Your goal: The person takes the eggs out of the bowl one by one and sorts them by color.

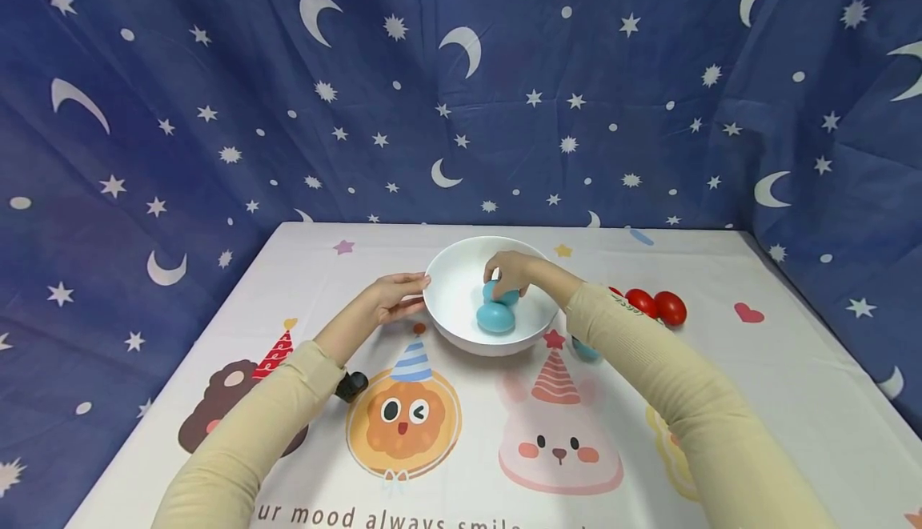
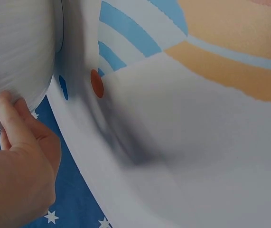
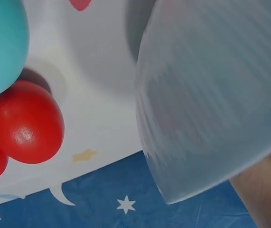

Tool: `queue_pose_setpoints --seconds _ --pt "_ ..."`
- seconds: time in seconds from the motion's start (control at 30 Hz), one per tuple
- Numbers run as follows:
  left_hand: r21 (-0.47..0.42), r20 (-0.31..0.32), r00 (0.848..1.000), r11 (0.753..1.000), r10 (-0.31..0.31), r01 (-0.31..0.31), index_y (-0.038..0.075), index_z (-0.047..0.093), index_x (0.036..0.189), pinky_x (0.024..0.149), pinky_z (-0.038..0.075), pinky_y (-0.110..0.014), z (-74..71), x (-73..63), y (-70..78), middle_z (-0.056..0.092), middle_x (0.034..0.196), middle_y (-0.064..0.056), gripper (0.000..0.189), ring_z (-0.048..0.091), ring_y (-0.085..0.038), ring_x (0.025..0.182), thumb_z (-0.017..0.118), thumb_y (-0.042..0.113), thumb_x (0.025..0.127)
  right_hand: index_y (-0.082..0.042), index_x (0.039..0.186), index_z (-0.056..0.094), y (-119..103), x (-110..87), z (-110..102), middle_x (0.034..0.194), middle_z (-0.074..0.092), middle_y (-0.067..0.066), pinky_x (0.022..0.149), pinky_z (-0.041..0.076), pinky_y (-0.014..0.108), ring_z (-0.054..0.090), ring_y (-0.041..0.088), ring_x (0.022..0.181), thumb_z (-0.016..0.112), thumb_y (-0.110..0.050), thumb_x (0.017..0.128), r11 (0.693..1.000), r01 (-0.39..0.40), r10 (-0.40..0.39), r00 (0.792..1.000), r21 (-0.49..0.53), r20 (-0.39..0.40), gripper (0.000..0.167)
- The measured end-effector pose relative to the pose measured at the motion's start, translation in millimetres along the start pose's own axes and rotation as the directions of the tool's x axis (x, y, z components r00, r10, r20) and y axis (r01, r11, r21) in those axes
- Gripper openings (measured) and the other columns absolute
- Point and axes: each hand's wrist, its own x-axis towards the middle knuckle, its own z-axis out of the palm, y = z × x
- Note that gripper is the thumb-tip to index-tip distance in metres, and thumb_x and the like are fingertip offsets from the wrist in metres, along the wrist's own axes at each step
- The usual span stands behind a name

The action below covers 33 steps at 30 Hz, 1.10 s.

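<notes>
A white bowl (image 1: 454,305) stands near the back middle of the table. At its left side, my left hand (image 1: 394,297) holds the rim; the left wrist view has the fingers (image 2: 14,121) against the bowl's outer wall. My right hand (image 1: 511,268) reaches down inside the bowl, its fingers around a light blue egg (image 1: 508,297). A second light blue egg (image 1: 495,318) lies in front of it on the bowl's floor. In the right wrist view the bowl wall (image 3: 211,104) hides the right fingers and both eggs.
Several red eggs (image 1: 671,308) lie on the table right of the bowl, partly behind the right sleeve. Another light blue egg (image 1: 585,350) shows under that sleeve. A small black object (image 1: 351,386) sits beside the left forearm. Behind the table hangs a blue star-patterned cloth (image 1: 504,113).
</notes>
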Motion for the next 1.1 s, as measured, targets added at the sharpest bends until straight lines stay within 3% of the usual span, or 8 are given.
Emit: queue_pose_setpoints --seconds 0.63,0.97,1.1 --pt "0.009 -0.019 1.0 1.0 0.0 0.0 0.008 0.047 0.138 0.07 0.059 -0.012 -3.3 -0.9 -3.6 0.052 0.11 -0.004 0.047 0.06 -0.008 0.074 0.059 0.018 0.093 -0.004 0.12 0.059 -4 -7.8 -1 0.122 0.057 0.021 0.071 0.063 0.029 0.061 0.025 0.098 0.065 -0.014 0.086 0.998 0.067 -0.067 0.994 -0.01 -0.082 0.035" --pt "0.004 -0.016 1.0 1.0 0.009 -0.009 0.008 0.045 0.139 0.07 0.059 -0.013 -5.5 -2.4 -3.5 0.053 0.108 -0.005 0.048 0.061 -0.007 0.072 0.058 0.017 0.094 -0.002 0.119 0.06 -6 -17.9 5 0.115 0.061 0.021 0.064 0.061 0.024 0.063 0.022 0.086 0.067 -0.013 0.086 0.995 0.094 -0.09 0.98 0.014 -0.178 0.036" --pt "-0.015 -0.01 1.0 1.0 0.009 -0.009 0.007 0.046 0.139 0.071 0.059 -0.013 -3.0 -0.7 -1.7 0.054 0.108 -0.005 0.049 0.061 -0.007 0.073 0.06 0.017 0.093 -0.003 0.119 0.06 1 -22.2 6 0.114 0.06 0.021 0.064 0.061 0.022 0.061 0.024 0.09 0.066 -0.014 0.086 0.996 0.079 -0.068 0.972 0.038 -0.226 0.036"
